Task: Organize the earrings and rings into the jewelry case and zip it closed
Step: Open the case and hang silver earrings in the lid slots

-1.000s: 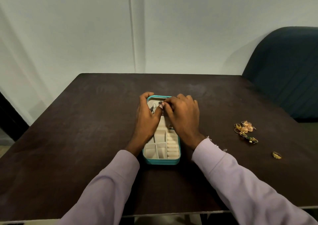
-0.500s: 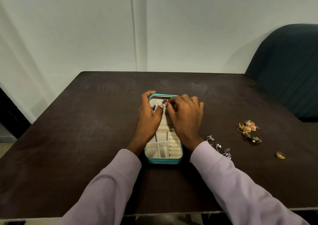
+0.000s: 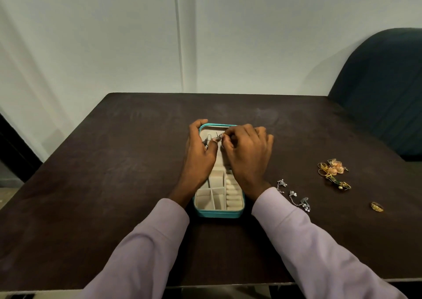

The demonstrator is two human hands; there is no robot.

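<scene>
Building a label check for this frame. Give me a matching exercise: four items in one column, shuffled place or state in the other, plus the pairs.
Things
1. jewelry case
2. gold ring
3. silver earrings
4. gold earrings

Places or states
A. alone on the table, farthest right
B. beside the right sleeve
C. heaped, beyond the gold ring
D. open, under both hands

Pairs: 1-D, 2-A, 3-B, 4-C

The left hand holds the case's far left edge; the right hand pinches a small earring over the far end.
</scene>
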